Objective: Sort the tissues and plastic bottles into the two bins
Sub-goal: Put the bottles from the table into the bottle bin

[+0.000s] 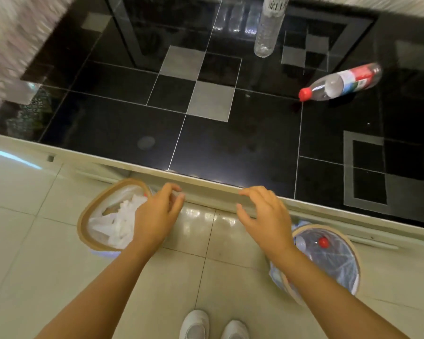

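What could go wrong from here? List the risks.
1. The red-capped plastic bottle lies on its side on the glossy black tiled table, so it may roll when reached for.
2. The clear upright bottle stands at the far edge; reaching over could topple it.
3. The right hand is nearest the bottle-holding right bin; the tissue-filled left bin would be the wrong target.

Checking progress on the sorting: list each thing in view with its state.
Left hand: open, holding nothing.
Right hand: open, holding nothing.
Left bin: lined, holds tissues.
Right bin: lined, holds bottles.
Red-capped bottle: lying on table.
Clear bottle: standing on table.
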A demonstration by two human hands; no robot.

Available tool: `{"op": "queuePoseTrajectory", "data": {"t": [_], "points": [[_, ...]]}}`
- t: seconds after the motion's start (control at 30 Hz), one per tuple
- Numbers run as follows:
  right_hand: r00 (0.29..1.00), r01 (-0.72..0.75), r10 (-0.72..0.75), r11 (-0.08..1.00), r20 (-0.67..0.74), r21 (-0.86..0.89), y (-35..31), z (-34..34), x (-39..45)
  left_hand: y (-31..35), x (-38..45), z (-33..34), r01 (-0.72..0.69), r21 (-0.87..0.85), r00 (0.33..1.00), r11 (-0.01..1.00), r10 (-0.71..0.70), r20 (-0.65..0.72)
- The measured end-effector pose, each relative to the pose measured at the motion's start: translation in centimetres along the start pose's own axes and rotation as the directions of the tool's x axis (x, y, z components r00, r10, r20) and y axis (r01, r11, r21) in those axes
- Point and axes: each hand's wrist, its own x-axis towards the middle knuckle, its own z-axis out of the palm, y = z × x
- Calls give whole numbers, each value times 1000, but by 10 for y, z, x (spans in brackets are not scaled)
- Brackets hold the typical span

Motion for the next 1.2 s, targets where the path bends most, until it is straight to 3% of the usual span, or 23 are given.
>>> {"op": "queuePoseTrajectory", "data": {"t": [0.3, 0.47, 0.7, 0.9, 1.2], "points": [[992, -114, 105, 985, -75, -132, 56, -95, 103, 137, 97, -3, -140, -87, 990, 986, 138, -35], [996, -77, 61, 946, -60, -314, 87, -109, 179, 188, 195, 5, -232, -310, 972, 922, 212, -99], [972, -33, 179, 742, 151, -670, 142, -104, 268, 238, 322, 17, -170, -536, 985, 827, 146, -88], [901, 82, 271, 659, 338, -747, 169, -105, 301, 260, 401, 30, -168, -577, 986, 799, 132, -104], [854, 114, 352, 592, 383, -798, 181, -106, 305, 261, 423, 54, -267, -523, 958, 809, 284, -49]]}}
